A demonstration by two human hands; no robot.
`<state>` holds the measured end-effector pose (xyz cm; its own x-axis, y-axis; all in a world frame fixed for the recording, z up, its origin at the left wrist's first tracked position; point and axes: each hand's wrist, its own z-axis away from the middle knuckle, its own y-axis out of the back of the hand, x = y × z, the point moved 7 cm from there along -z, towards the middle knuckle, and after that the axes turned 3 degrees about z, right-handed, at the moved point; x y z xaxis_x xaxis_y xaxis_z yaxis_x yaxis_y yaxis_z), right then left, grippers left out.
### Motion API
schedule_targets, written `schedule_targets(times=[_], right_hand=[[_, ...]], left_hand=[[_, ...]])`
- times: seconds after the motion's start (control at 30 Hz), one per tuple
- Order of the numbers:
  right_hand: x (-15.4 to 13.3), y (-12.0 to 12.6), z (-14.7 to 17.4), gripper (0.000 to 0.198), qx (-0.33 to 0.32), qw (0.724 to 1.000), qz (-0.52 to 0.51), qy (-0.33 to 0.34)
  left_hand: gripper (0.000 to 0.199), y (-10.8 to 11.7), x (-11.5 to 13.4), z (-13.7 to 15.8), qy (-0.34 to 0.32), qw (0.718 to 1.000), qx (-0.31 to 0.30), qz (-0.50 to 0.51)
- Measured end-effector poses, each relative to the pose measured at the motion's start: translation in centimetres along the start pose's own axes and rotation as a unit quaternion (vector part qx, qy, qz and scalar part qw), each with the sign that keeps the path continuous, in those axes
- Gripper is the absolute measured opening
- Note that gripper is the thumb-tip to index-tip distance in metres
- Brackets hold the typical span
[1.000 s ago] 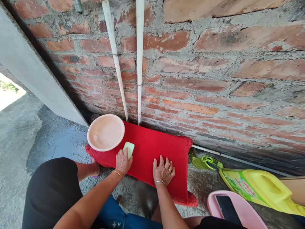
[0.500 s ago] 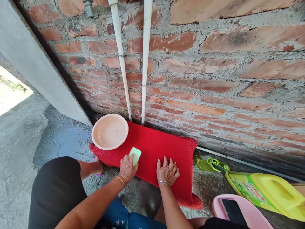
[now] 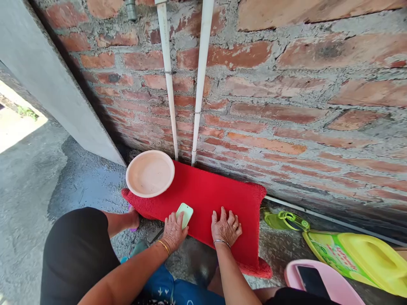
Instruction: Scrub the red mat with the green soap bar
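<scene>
My left hand [image 3: 176, 232] is closed around a pale green scrubbing brush [image 3: 185, 215], a flat rounded block with a small hole near its far end. Its underside is hidden against the red cloth [image 3: 216, 190]. This cloth lies spread over a low support, and its fluffy edges hang at the corners. To the right, my right hand [image 3: 226, 228] rests palm down on the cloth, fingers apart, holding nothing. A pale pink basin [image 3: 150, 191] stands on the cloth's far left end.
A brick wall [image 3: 270, 106] with two white pipes [image 3: 171, 97] rises behind the cloth. On the right lie a yellow detergent jug [image 3: 365, 260], a green strappy item [image 3: 286, 220] and a pink seat [image 3: 340, 275] bearing a dark phone [image 3: 313, 281]. A grey slab [image 3: 57, 84] leans at left.
My left hand and the brush have shifted slightly toward me along the cloth. My right hand stays in place on the cloth. The whole view has moved a little.
</scene>
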<state>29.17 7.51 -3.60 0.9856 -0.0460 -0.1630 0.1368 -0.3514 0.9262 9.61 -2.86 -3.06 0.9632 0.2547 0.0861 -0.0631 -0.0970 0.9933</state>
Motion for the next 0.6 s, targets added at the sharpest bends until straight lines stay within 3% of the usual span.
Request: schedule_targets(times=[0.07, 0.23, 0.3, 0.37, 0.6], right_hand=[[0.0, -0.1, 0.0, 0.043, -0.001, 1.000, -0.006, -0.003], [0.0, -0.1, 0.0, 0.042, 0.002, 1.000, -0.018, -0.005], [0.0, 0.0, 0.0, 0.043, 0.002, 1.000, -0.017, -0.004], [0.0, 0.0, -0.1, 0.043, -0.004, 1.000, -0.017, -0.006], [0.2, -0.3, 0.0, 0.042, -0.006, 1.000, -0.027, -0.014]], left_hand=[[0.052, 0.6, -0.8, -0.2, -0.002, 1.000, 0.002, 0.000], [0.048, 2.9, -7.4, -1.4, 0.081, 0.996, 0.009, -0.046], [0.047, 3.1, -8.8, -1.5, 0.102, 0.993, 0.009, -0.059], [0.047, 2.6, -8.3, -1.1, 0.097, 0.993, 0.010, -0.062], [0.054, -0.7, -1.3, 1.5, -0.010, 1.000, -0.005, -0.014]])
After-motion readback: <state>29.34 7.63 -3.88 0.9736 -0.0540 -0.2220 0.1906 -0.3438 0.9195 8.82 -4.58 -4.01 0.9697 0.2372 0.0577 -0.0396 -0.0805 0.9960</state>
